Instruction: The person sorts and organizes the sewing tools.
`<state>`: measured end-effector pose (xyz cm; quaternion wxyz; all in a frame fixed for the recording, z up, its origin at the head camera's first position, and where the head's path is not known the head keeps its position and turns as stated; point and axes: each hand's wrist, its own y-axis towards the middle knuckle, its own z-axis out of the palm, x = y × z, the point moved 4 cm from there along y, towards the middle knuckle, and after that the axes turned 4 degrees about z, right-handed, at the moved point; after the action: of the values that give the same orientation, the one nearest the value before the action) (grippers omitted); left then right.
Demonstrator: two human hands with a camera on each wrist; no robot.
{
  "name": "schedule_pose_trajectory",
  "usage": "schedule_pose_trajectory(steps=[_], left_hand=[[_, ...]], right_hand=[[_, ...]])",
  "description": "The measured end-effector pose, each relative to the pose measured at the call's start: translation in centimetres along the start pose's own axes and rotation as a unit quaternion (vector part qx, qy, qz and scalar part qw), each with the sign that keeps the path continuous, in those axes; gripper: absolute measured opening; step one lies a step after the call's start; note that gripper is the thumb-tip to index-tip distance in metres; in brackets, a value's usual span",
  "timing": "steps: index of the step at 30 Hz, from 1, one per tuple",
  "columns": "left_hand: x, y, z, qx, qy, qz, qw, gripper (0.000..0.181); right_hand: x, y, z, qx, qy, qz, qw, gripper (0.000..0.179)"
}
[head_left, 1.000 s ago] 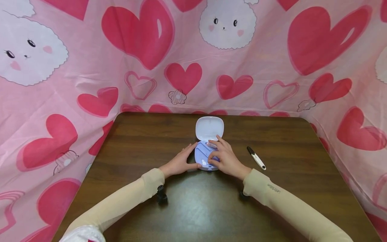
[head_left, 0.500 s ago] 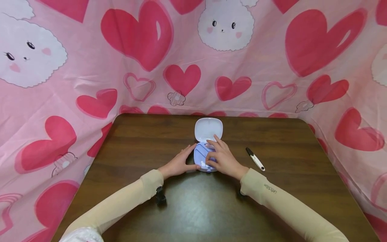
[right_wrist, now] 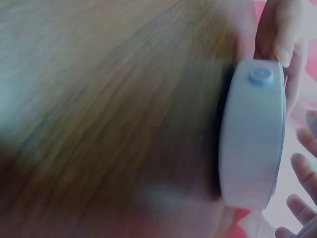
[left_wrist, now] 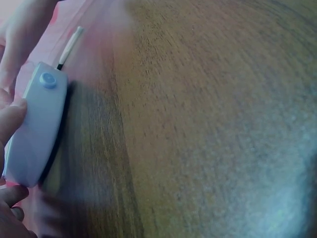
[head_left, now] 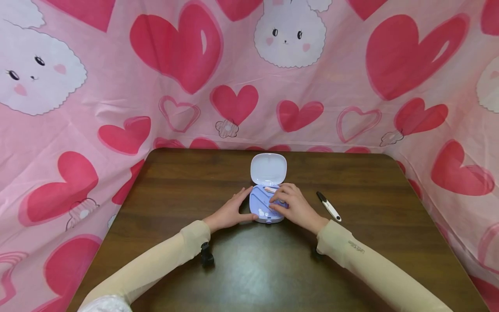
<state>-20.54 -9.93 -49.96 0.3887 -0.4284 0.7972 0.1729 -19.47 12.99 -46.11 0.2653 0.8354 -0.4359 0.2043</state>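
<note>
A hinged lavender case (head_left: 257,201) lies on the table with its white lid (head_left: 269,169) raised behind it. My left hand (head_left: 230,211) holds the case's left side, its thumb at the front edge and its fingers toward the back corner. Over the right half of the case is my right hand (head_left: 296,207), fingers bent and hiding the contents there. In the right wrist view its fingertips (right_wrist: 302,168) are spread apart above the top, nothing visible between them. A small pale piece (head_left: 270,189) shows at the tray's back, and white shapes (head_left: 263,212) near its front.
A slim white tool with a black end (head_left: 328,206) lies on the brown wooden table (head_left: 187,182), right of the case. A round button (left_wrist: 48,80) sits on the case's front. Pink heart-patterned cloth (head_left: 234,65) hangs around the table.
My right hand has drawn back a little from the lid toward the right, and its outstretched fingers have bent in, uncovering the pale piece. My left hand stays on the case.
</note>
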Motion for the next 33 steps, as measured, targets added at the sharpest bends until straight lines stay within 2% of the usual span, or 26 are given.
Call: schedule_pose_trajectory(steps=[9, 17, 27, 33], left_hand=[[0.0, 0.0, 0.0, 0.004, -0.008, -0.004, 1.0000, 0.099], [0.1, 0.0, 0.0, 0.004, -0.006, -0.005, 1.0000, 0.099], [-0.1, -0.1, 0.0, 0.004, -0.008, -0.013, 0.9999, 0.099], [-0.2, -0.1, 0.0, 0.003, -0.009, -0.011, 0.9999, 0.098]], right_hand=[[-1.7, -1.5, -2.2, -0.040, 0.012, 0.019, 0.9989, 0.016], [-3.4, -3.4, -4.2, -0.072, -0.001, 0.033, 0.9969, 0.022], [-6.2, -6.2, -6.3, -0.120, -0.041, 0.032, 0.9915, 0.025], [-7.0, -7.6, -7.4, -0.119, -0.072, 0.062, 0.9884, 0.021]])
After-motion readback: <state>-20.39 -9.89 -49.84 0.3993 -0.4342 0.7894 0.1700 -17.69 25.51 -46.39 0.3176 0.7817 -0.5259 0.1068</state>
